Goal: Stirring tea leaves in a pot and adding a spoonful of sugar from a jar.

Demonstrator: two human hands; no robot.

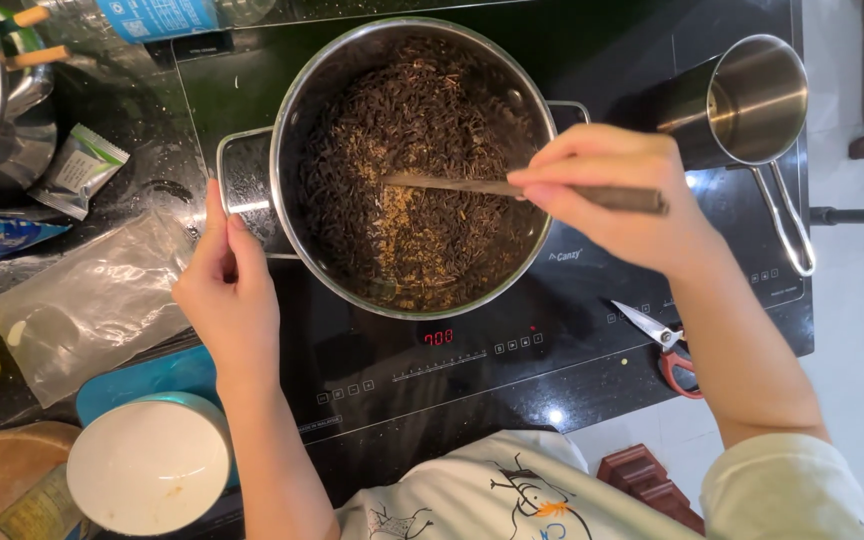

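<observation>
The spoon's [512, 187] tip lies buried in the pot's dark grains [422, 150].

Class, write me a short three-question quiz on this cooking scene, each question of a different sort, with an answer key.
1. True or false: the left hand grips the pot by its handle.
2. What does the right hand hold: A spoon, B chopsticks, C scissors?
3. Where do the scissors lie?

Key: 1 true. 2 B, tips in the dark grains. 3 On the cooktop, below the right forearm.
</observation>
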